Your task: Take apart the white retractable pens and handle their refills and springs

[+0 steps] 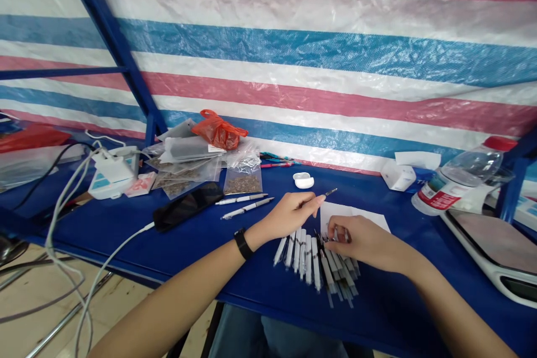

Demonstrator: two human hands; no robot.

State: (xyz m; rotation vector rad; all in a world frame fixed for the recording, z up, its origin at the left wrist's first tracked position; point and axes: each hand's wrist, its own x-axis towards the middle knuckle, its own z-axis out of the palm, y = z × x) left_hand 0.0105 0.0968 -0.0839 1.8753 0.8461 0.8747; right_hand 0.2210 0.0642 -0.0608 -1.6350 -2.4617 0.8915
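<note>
My left hand (296, 213), with a black band on its wrist, is closed in a pinch on a slim pen-like piece (331, 192) whose metallic end points up and right. Most of that piece is hidden by the fingers. My right hand (363, 241) has its fingers curled at the top of a fanned pile of grey, clear-sleeved sticks (338, 274). Whatever its fingertips hold is hidden. Left of these lies a row of white pens (302, 254) side by side. A sheet of white paper (356, 213) lies partly under my right hand.
Two white pens (245, 208), a black phone (188, 205) and bags of small brown bits (243, 183) lie left. A white earbud case (302, 180) sits behind my hands. A red-capped bottle (464, 179) and a scale (495, 240) stand right. Cables (90, 285) hang left.
</note>
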